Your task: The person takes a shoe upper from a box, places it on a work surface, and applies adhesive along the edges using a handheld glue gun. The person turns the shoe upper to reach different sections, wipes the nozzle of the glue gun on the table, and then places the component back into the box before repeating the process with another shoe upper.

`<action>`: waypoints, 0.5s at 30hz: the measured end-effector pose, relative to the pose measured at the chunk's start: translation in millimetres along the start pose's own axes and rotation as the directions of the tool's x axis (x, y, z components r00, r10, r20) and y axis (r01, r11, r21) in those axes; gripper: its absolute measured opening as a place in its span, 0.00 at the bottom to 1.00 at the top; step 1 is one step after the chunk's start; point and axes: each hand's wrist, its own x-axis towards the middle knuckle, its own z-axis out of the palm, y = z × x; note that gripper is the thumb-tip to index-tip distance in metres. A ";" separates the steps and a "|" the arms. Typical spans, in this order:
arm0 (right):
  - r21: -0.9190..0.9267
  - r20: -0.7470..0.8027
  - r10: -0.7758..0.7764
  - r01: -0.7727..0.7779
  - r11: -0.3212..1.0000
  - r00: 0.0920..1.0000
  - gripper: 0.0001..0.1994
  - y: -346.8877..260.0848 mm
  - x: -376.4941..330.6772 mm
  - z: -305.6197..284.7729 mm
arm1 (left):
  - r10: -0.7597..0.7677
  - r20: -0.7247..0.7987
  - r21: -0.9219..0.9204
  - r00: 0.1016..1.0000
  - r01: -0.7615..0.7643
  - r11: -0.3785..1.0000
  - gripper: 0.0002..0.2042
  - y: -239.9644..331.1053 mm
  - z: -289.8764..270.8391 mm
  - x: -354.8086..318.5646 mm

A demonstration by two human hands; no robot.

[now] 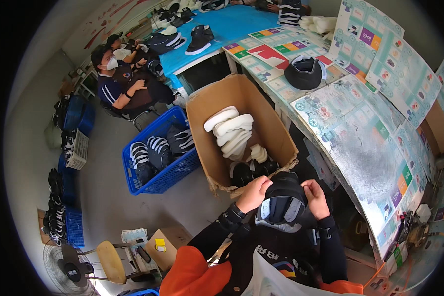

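Observation:
Close in front of my body is a black shoe upper (285, 185), its opening turned toward me and a pale grey lining showing inside. My left hand (254, 194) pinches its left edge between thumb and fingers. On the opposite side, my right hand (316, 199) grips the right edge in the same way. Just beyond my hands stands an open cardboard box (202, 123) holding white shoe-shaped pieces (232, 129) and some black pieces. Another black shoe upper (303, 73) rests on the poster-covered worktable (325, 106) to the right.
A blue plastic basket (175, 170) with black-and-white shoes stands left of the box. Farther off, a person in a mask (123, 81) sits beside a blue-topped table (227, 24) carrying shoes. At lower left are a chair (110, 261), a fan (66, 269) and a small carton (167, 246).

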 end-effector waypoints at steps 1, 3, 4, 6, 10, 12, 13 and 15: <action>-0.103 0.008 -0.168 0.168 0.980 0.986 0.09 -15.7 -4.6 8.3 | 0.001 0.017 0.031 1.000 -0.002 1.000 0.12 -2.3 -0.7 4.2; -0.374 0.127 -0.407 0.424 0.825 0.905 0.18 -68.0 -20.1 27.2 | -0.020 0.007 0.030 1.000 0.020 0.999 0.12 -2.4 -5.2 2.7; -0.524 0.231 -0.459 0.508 0.684 0.857 0.24 -96.8 -26.6 35.8 | -0.031 0.047 0.020 0.998 0.030 0.999 0.11 7.2 -12.3 2.5; -0.759 0.365 -0.430 0.531 0.377 0.826 0.29 -107.9 -26.7 58.3 | -0.026 0.116 -0.021 0.993 0.028 0.999 0.10 11.9 -24.3 -5.7; -0.896 0.243 -0.507 0.392 0.209 0.827 0.30 -86.7 -20.7 50.8 | 0.121 0.182 -0.405 0.976 -0.038 0.914 0.19 28.6 -27.6 6.6; -0.916 0.138 -0.592 0.329 0.229 0.794 0.33 -95.3 -21.2 38.5 | 0.006 -0.094 -0.497 0.996 -0.052 0.866 0.35 46.8 -68.7 24.2; -0.910 0.077 -0.609 0.305 0.280 0.789 0.35 -102.6 -25.9 32.5 | -0.067 -0.314 -0.530 0.947 -0.117 0.840 0.29 63.2 -100.2 27.8; -0.884 -0.031 -0.622 0.269 0.382 0.783 0.38 -116.8 -41.3 26.3 | -0.137 -0.550 -0.681 0.824 -0.348 0.644 0.24 69.9 -174.2 27.3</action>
